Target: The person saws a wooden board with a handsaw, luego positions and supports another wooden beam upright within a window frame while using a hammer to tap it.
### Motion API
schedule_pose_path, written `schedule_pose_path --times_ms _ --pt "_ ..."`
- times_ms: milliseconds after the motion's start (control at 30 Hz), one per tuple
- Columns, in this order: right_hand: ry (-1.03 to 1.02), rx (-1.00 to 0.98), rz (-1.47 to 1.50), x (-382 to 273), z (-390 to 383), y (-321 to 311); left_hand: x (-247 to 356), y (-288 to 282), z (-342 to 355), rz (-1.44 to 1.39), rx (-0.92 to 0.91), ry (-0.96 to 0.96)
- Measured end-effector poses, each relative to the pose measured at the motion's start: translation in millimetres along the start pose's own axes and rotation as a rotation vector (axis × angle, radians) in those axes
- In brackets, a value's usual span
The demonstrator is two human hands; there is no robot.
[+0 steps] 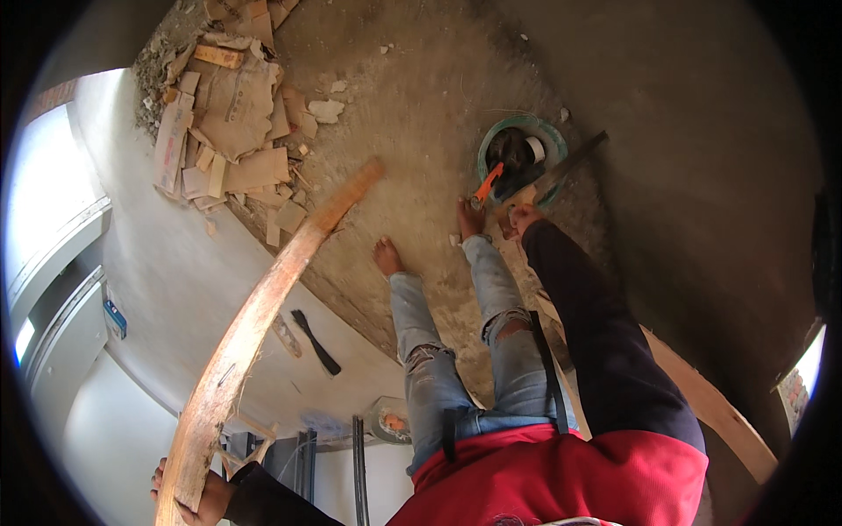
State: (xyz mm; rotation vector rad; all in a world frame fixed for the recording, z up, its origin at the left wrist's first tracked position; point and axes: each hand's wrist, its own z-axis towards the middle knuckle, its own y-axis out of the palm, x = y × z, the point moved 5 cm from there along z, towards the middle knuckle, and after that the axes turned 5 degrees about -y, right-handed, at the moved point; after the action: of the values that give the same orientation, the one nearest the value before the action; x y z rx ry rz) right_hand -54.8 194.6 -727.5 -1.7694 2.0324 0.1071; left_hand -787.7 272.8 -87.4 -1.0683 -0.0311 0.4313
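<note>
My left hand (pixel 206 498), at the lower left, is wrapped round the near end of a long wooden plank (pixel 237 346). The plank slants up and away to the right, its far end slightly blurred above the floor. My right hand (pixel 524 219) is beside my right foot, fingers curled round a brown handle-like piece (pixel 507 224). A long dark flat strip (pixel 574 162) runs out past this hand; whether it joins the brown piece, I cannot tell. Just beyond is a round green tub (pixel 485 145) holding dark items, a white roll (pixel 536 149) and an orange-handled tool (pixel 490 181).
Torn cardboard and rubble (pixel 237 114) lie heaped at the far left. A dark flat tool (pixel 316 344) rests on the pale surface at left. Another long board (pixel 710 403) passes behind my right arm. My bare feet (pixel 388 256) are on the dusty floor (pixel 412 114).
</note>
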Motion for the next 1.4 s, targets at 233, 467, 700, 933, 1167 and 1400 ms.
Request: schedule_pose_path --times_ms 233,467,700,933,1167,1400 --pt "0.012 -0.037 0.001 -16 1 27 -17 1 -20 -0.184 0.51 -0.116" --pt "0.008 -0.152 -0.439 65 -17 53 244 285 -292 -0.918 -0.507 -0.652" --pt "-0.414 0.152 -0.291 1 -13 83 324 541 -555 -0.642 -0.843 -0.715" --pt "-0.094 0.289 0.567 -11 184 -72 362 579 -604 -0.584 -1.088 -0.671" --pt "0.008 0.222 -0.019 -12 269 -27 365 572 -564 -0.463 -0.987 -0.728" --pt "0.062 0.257 -0.548 38 296 -39 389 566 -557 -0.466 -1.035 -0.727"
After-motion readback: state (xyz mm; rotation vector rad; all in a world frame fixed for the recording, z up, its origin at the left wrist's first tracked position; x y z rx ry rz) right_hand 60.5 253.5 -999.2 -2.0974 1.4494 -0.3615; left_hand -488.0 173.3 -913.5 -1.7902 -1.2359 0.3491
